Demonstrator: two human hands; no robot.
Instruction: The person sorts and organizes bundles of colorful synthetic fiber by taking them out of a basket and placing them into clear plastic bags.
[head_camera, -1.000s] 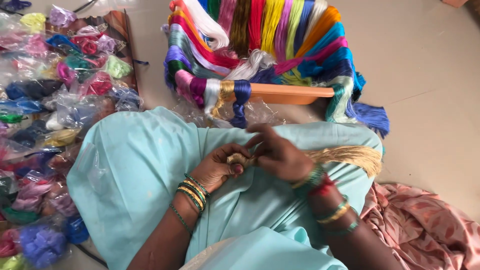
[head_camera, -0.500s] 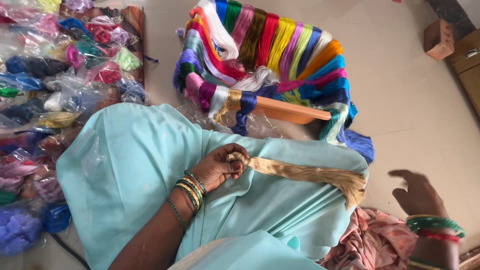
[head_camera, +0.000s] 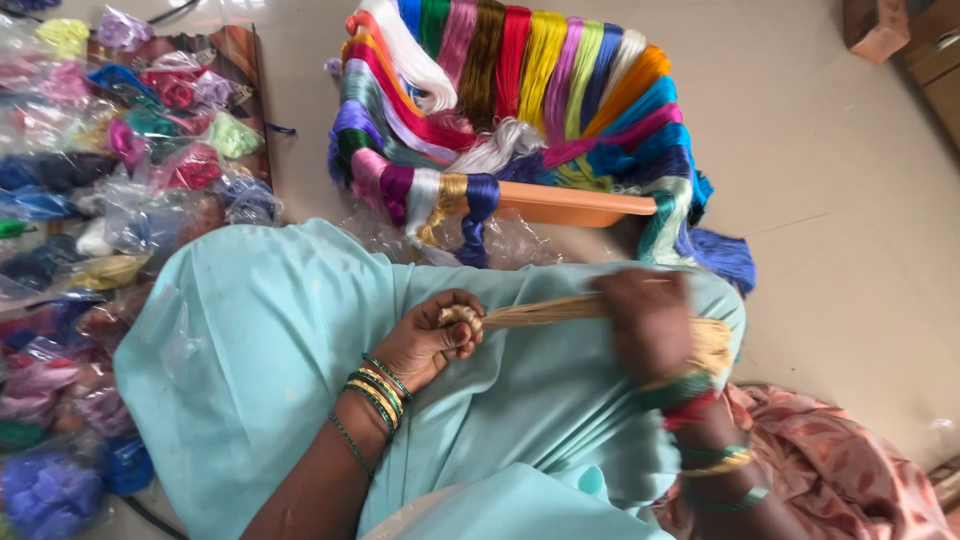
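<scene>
My left hand (head_camera: 432, 338) rests on my lap and pinches the knotted end of a golden thread bundle (head_camera: 545, 313). The bundle stretches to the right across the light blue cloth (head_camera: 260, 330) over my knees. My right hand (head_camera: 645, 322), blurred with motion, lies on the bundle near its loose tassel end (head_camera: 712, 345), apparently gripping it. Both wrists carry several coloured bangles.
An orange plastic basket (head_camera: 570, 207) draped with several bright thread skeins stands just beyond my knees. Clear bags of coloured thread (head_camera: 150, 140) cover the floor at the left. Pink patterned cloth (head_camera: 830, 470) lies at the lower right. Brown boxes (head_camera: 880, 25) stand at the top right.
My right hand was off the bundle at the far right half a second ago; it has come back onto the golden threads. The left hand has kept its hold.
</scene>
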